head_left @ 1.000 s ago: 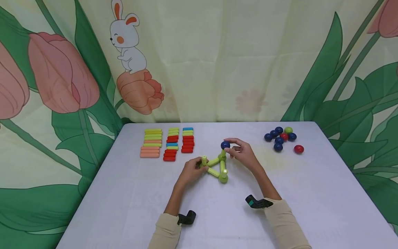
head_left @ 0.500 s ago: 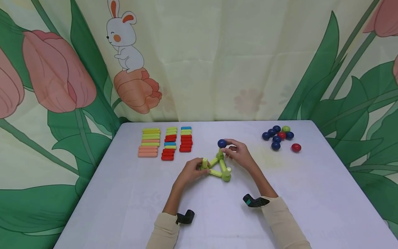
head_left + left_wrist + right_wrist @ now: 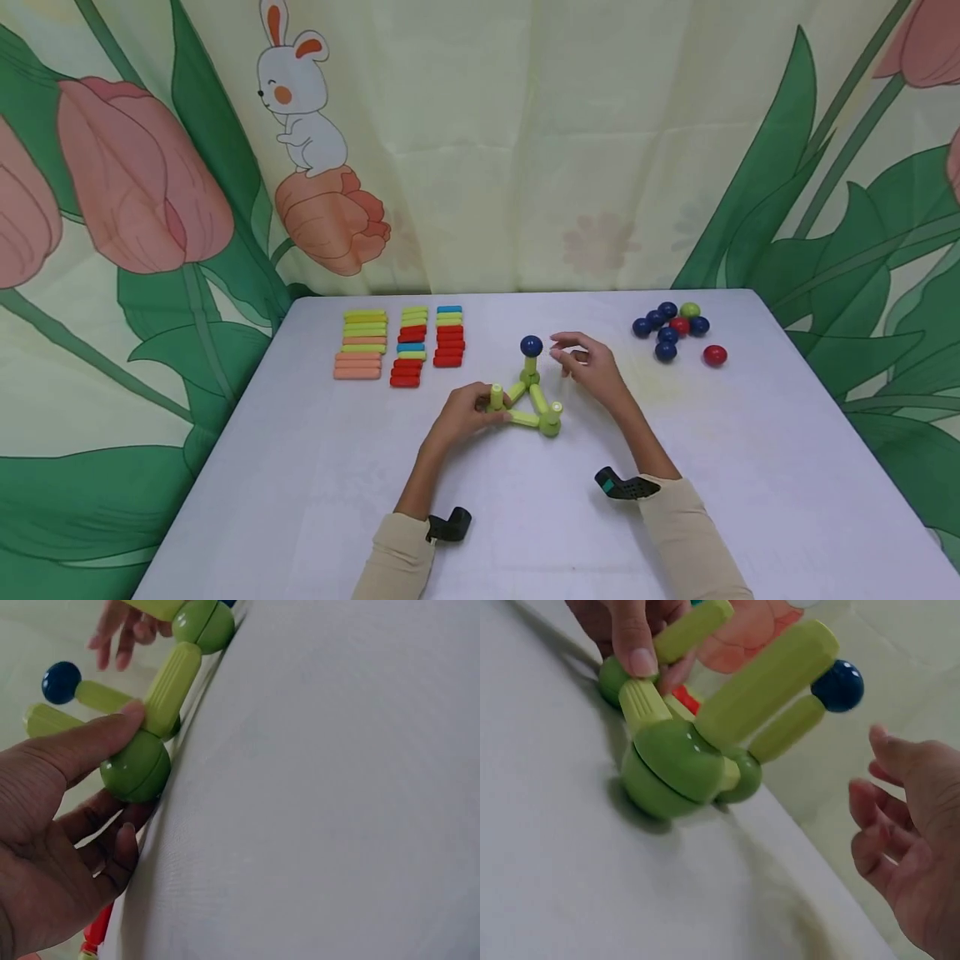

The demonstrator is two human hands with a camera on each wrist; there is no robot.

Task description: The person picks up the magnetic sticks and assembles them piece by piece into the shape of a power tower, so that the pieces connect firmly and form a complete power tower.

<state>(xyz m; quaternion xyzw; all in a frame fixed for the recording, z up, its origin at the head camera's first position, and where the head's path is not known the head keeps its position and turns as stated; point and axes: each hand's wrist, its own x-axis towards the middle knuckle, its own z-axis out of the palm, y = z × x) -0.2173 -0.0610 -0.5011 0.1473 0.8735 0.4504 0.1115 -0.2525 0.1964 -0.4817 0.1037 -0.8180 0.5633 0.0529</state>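
On the table stands a triangular frame of light-green rods and green balls, with an upright rod at each corner. My left hand (image 3: 462, 413) grips its left corner, the thumb over the green ball (image 3: 135, 769) and rod there. At the far corner a dark blue ball (image 3: 531, 346) sits on top of the upright rod (image 3: 530, 367). The near right upright (image 3: 769, 682) has a bare top. My right hand (image 3: 592, 367) is just right of the blue ball, apart from it, fingers loosely bent with nothing between them.
Rows of short yellow-green, pink, red and blue rods (image 3: 411, 347) lie at the back left. At the back right is a cluster of dark blue, red and green balls (image 3: 666, 352), with one red ball (image 3: 715, 356) nearer. A printed curtain (image 3: 480, 167) hangs behind the table.
My right hand has let go of the blue ball and drawn away to the right, leaving it on the rod. The frame has turned slightly in my left hand's grip.
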